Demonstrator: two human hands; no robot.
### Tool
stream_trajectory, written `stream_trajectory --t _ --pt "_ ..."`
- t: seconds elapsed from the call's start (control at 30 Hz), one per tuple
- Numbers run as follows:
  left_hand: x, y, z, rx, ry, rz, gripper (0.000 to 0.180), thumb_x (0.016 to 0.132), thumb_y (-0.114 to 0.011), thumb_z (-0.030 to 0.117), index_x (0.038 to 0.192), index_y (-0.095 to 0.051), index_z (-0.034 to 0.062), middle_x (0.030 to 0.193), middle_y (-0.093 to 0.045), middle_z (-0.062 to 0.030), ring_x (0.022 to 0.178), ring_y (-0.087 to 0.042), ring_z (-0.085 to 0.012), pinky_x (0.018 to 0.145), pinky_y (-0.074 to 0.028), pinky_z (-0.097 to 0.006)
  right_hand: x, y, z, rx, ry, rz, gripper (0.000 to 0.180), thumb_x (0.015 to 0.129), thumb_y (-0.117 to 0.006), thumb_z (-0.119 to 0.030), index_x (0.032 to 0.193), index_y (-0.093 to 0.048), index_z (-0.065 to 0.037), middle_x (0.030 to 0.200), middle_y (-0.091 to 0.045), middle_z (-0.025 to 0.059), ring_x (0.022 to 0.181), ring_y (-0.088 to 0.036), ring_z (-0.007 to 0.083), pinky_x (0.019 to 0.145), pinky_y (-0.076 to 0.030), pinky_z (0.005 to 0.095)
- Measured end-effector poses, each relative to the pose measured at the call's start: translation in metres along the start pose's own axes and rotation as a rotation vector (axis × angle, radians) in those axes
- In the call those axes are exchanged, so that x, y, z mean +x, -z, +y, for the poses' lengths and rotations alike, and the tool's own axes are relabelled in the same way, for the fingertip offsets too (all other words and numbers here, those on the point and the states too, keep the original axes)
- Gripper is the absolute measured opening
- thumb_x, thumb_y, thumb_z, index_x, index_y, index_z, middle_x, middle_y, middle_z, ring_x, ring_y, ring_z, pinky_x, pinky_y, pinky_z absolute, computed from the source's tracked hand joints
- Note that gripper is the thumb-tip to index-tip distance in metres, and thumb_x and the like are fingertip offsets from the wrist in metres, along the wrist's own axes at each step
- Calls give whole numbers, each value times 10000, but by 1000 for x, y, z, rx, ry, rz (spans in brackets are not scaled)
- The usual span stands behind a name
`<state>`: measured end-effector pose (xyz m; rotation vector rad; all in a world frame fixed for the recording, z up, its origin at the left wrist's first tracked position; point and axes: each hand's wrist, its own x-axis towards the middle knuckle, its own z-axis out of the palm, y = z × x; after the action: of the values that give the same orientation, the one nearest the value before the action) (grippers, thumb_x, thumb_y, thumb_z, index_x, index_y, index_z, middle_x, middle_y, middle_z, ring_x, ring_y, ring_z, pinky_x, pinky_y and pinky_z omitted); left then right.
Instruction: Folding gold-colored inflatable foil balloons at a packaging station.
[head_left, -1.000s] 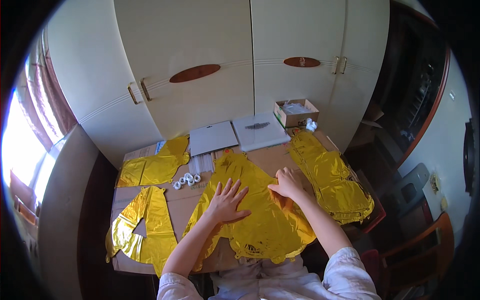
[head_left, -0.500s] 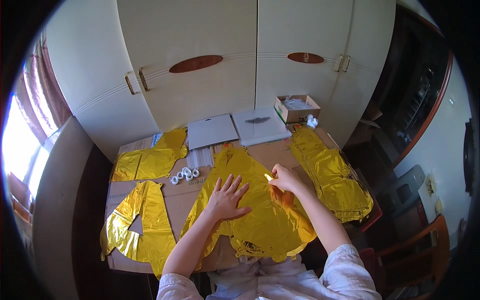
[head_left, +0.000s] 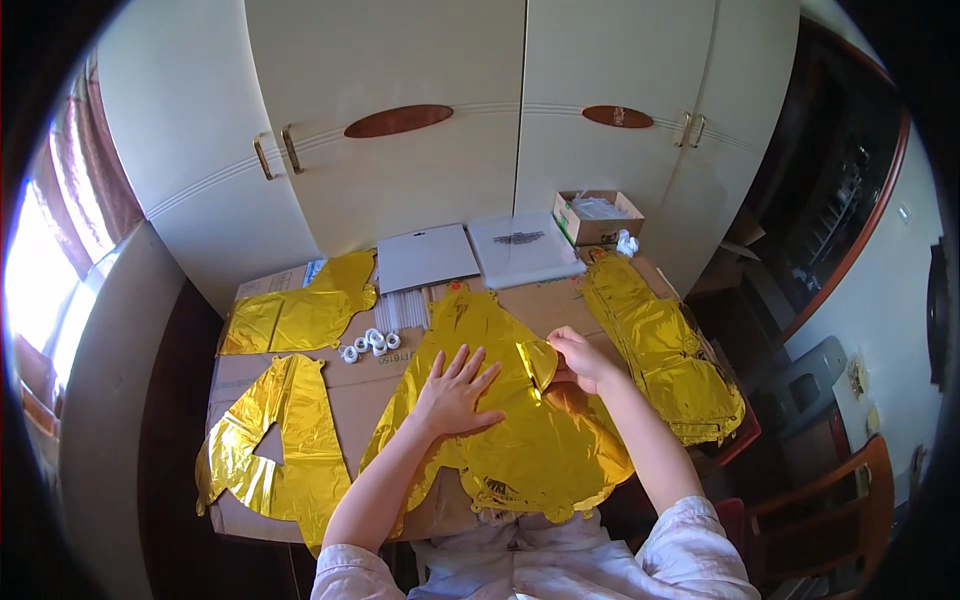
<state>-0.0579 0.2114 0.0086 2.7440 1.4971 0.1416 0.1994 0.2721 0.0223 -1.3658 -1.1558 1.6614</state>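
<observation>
Two hands were at the middle foil sheet (head_left: 545, 450), one of four gold patches of foil on the cardboard-topped table (head_left: 360, 400). The left hand (head_left: 455, 397) lay flat on it, fingers spread and gripping nothing; the right hand (head_left: 590, 362) pinched a raised flap of it between its fingers. Two more patches lay to the left, a far piece (head_left: 285, 318) and a near piece (head_left: 305, 400) with a hole, and one right-hand piece (head_left: 655, 345) lay past the right hand; their layers could not be counted.

At least five small white rolls (head_left: 379, 348) clustered near one bundle of pale sticks (head_left: 403, 312). Farther back lay one grey board (head_left: 430, 265) and one clear packet (head_left: 525, 255), then one open box (head_left: 600, 232) with a single white wad (head_left: 627, 243) beside it. The left forearm (head_left: 370, 485) hid a strip of the middle foil sheet. A cupboard (head_left: 400, 190) closed off the far side, and one wooden chair (head_left: 880, 490) stood at the right.
</observation>
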Motion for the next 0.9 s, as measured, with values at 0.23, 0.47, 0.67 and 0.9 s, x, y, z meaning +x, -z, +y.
stream_trajectory --t 0.23,0.47,0.67,0.9 --pt "-1 3 1 4 6 -16 887 822 -475 735 1527 -280 234 1586 -240 -131 1478 -167 -332 1180 -104 -561 -7 2 10 -1006 289 26 238 831 -623 -100 1050 -674 -21 1124 -671 153 954 -633 363 870 -500 426" --pt "-2 3 0 -20 1 3 843 822 -471 736 1410 -460 132 1575 -260 -154 1476 -170 -344 1170 -128 -574 -9 -4 14 -1130 853 -103 203 845 -678 -234 994 -746 -114 1164 -684 49 1094 -588 261 955 -469 370" --pt "-2 1 -1 -20 -18 30 800 821 -473 737 1194 -632 47 1564 -281 -165 1467 -194 -351 1163 -146 -576 -2 -3 17 -1238 836 -166 355 832 -701 -359 1113 -722 -143 1263 -645 -14 1192 -542 221 1015 -427 380" --pt "0 2 0 1 -23 0 851 815 -463 746 1293 -581 52 1558 -297 -157 1461 -216 -343 1161 -154 -578 -8 -5 -10 -1588 666 -309 827 741 -692 -615 1418 -490 -185 1509 -420 -28 1399 -352 207 1099 -321 471"
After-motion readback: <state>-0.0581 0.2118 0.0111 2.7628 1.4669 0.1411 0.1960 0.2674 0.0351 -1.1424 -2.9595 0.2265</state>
